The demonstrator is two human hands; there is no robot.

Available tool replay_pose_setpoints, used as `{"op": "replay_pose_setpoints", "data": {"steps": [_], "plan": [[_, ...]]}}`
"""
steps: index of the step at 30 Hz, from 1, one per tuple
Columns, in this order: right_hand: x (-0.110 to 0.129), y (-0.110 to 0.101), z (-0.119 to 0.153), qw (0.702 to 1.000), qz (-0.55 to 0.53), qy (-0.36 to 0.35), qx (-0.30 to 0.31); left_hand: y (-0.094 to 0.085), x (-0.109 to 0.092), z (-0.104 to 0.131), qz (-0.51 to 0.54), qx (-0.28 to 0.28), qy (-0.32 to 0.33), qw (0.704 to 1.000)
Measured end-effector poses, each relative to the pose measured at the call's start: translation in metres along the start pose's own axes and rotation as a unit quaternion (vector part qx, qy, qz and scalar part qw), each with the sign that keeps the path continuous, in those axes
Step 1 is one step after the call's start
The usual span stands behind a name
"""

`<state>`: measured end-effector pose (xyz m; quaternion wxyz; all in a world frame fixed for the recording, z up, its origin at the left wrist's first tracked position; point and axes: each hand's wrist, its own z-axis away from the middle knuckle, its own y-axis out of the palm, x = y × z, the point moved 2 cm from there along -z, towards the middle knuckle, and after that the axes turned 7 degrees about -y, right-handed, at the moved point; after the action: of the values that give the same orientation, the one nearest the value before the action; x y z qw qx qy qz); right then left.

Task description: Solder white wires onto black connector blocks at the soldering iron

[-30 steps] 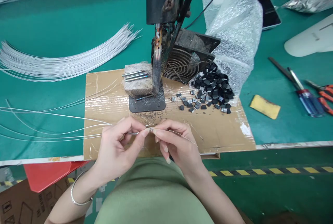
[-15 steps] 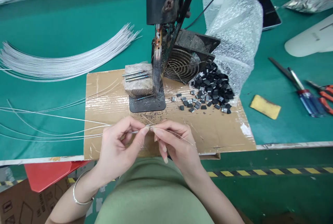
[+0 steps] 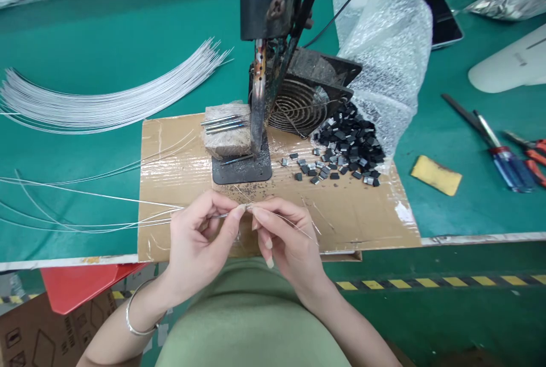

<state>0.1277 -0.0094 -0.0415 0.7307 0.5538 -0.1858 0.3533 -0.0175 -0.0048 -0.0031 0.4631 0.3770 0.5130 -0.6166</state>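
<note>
Over the front of the cardboard sheet (image 3: 367, 213), my two hands meet fingertip to fingertip. My left hand (image 3: 207, 242) pinches thin white wires (image 3: 157, 221) that trail off to the left across the mat. Opposite it, my right hand (image 3: 288, 236) pinches a fine wire end between thumb and forefinger, and thin strands stick out beyond the fingers. Whatever joins the wires at the fingertips is too small to make out. Just behind the hands stands a soldering iron (image 3: 258, 94) in a holder, its tip over a dark metal plate (image 3: 241, 172).
A stained block (image 3: 227, 138) carries several metal rods. To its right are a fan (image 3: 298, 102), a heap of small black connectors (image 3: 352, 142) and bubble wrap (image 3: 388, 54). A white wire bundle (image 3: 115, 106) lies back left. A yellow sponge (image 3: 435, 174), screwdriver (image 3: 509, 168) and pliers (image 3: 535, 153) lie right.
Both hands stay together at nearly the same spot, still pinching. The loose wires on the left have shifted slightly, and one strand now lies lower.
</note>
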Motion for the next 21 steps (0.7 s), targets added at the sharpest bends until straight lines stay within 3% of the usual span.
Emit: {"op": "replay_pose_setpoints", "data": {"steps": [15,21], "plan": [[-0.003,-0.003,0.003,1.000,0.018,-0.016,-0.011,0.001,-0.007,-0.002,0.014,-0.010,0.000,1.000],[0.016,-0.022,0.002,0.991,0.055,-0.111,-0.045,-0.005,-0.010,0.003,-0.030,-0.025,0.010,0.999]]}}
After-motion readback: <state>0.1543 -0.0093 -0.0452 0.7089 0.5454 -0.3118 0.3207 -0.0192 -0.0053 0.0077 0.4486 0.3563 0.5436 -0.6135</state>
